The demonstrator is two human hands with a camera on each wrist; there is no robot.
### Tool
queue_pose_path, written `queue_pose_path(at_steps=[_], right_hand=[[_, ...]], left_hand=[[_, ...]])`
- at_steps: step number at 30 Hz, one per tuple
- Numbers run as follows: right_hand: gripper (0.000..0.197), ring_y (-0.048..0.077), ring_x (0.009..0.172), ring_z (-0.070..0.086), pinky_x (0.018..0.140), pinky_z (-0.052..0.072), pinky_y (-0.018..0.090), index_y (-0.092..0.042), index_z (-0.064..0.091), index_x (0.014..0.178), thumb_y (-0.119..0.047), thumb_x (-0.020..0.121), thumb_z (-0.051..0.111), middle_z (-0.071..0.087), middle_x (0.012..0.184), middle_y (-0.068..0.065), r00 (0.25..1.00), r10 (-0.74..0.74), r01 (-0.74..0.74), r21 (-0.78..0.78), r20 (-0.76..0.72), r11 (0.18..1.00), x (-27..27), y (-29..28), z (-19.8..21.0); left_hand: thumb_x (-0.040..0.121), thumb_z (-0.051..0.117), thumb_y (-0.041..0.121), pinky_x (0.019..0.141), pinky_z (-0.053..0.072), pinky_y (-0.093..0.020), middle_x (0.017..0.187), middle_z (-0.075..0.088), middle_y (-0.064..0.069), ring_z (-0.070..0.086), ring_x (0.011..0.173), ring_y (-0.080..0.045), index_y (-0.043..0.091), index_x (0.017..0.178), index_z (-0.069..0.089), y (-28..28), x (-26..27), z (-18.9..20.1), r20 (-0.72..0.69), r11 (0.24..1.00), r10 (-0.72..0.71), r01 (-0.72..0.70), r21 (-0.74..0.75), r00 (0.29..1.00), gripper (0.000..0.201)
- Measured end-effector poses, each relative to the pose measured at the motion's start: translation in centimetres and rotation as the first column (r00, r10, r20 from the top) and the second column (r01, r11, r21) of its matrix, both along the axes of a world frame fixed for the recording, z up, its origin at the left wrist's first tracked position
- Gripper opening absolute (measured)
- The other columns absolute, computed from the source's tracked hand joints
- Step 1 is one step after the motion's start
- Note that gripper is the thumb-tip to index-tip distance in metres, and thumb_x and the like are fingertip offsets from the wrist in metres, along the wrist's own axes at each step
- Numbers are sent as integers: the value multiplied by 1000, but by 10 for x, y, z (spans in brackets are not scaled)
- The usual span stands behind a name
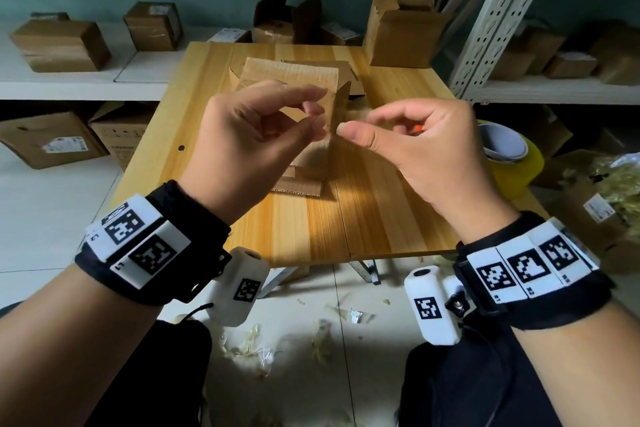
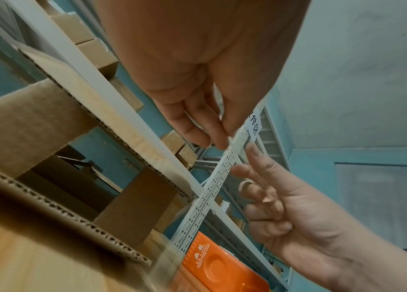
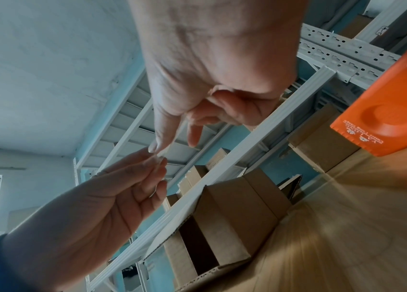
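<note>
Two hands hang side by side over the tabletop (image 1: 381,218) in the head view. The fingertips of the left hand (image 1: 249,139) and the right hand (image 1: 426,149) nearly meet in front of an open cardboard box (image 1: 291,76) that stands on the wood. What lies between the fingertips is too small to make out here. A roll of yellowish tape (image 1: 519,177) sits at the tabletop's right edge, beyond the right hand.

From the left wrist, the left hand (image 2: 197,69) shows a narrow grip, with thumb and fingertips (image 2: 219,142) pressed together. The right hand (image 2: 309,217) faces it, forefinger stretched out and the other fingers curled. An orange plastic tool (image 2: 212,264) shows below, with the cardboard box (image 2: 35,122) to its left.

From the right wrist, a small pale scrap (image 3: 158,158) shows at the fingertips of the left hand (image 3: 84,207), which pinches it in the air, clear of the tabletop. The right hand (image 3: 209,59) touches it with the thumb tip only. Its forefinger stands a little apart, so that grip is narrow and holds nothing.
</note>
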State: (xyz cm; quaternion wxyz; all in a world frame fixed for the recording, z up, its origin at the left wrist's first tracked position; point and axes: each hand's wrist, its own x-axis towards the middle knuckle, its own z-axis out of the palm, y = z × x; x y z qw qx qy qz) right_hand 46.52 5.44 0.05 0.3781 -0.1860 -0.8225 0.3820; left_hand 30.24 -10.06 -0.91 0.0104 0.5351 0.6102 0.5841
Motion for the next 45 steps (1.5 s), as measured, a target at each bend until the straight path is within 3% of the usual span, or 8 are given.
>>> queue_pose_path(at_steps=[5,10,17,23,26,34,39,45], right_hand=[[25,9,105,71,95,59,47,-30,82,84,-54,80,87,77,99,-14,998,15,-15,-18,55,1000,-1,6,-2],[29,14,86,74,73,63,45,-27,82,85,-55,80,86,75,96,-11,994,28,-26,-21,102,999,2,12,-4],[22,5,81,66,72,54,22,-33,77,77,-52,80,87,69,85,-16,987,-44,26,114,153,993,3,8,-7],[26,8,72,68,69,61,38,-34,82,85,-58,76,87,76,79,-11,978,-14,11,12,207,1000,5,8,-4],[36,6,61,59,60,56,25,-31,82,97,-54,70,88,69,68,-4,976,59,-56,-19,211,998,6,7,-4],[30,27,55,65,70,47,10,-31,79,106,-45,80,87,61,54,5,941,152,-159,-2,303,987,8,-4,0],[13,19,43,60,48,53,41,-44,72,80,-54,85,78,52,46,-2,933,202,-183,-89,298,979,4,-16,0],[4,-2,44,57,42,38,9,-21,76,98,-22,99,72,59,50,-26,942,268,-240,-153,204,959,4,-16,0]], left_hand=[[95,77,9,77,63,-29,104,75,-4,78,86,-14,6,123,73,0,0,-1,15,1000,-11,11,-3,1000,28],[98,75,10,74,63,-34,105,75,-4,78,85,-19,9,122,74,1,1,-2,-27,1000,-11,11,6,1000,24],[94,78,7,73,60,-30,106,74,3,72,83,-18,9,122,75,3,-3,-5,-109,999,9,-12,-33,994,28],[95,77,7,75,62,-32,107,74,3,74,87,-16,9,122,75,2,-4,-3,-135,999,12,-16,-29,991,27],[95,77,7,76,59,-26,105,74,-1,73,86,-15,8,120,76,2,-1,-3,-150,998,-8,-1,-55,989,25],[97,76,12,73,62,-43,105,74,2,74,85,-18,12,120,76,-2,-5,-1,-157,989,-61,38,-144,986,23],[98,75,13,73,62,-36,106,74,1,72,84,-15,12,121,76,-2,-4,-2,-181,987,-70,43,-153,981,24],[97,76,13,73,62,-41,108,74,0,72,88,-19,10,124,75,-1,0,-2,-182,989,-65,40,-140,981,26]])
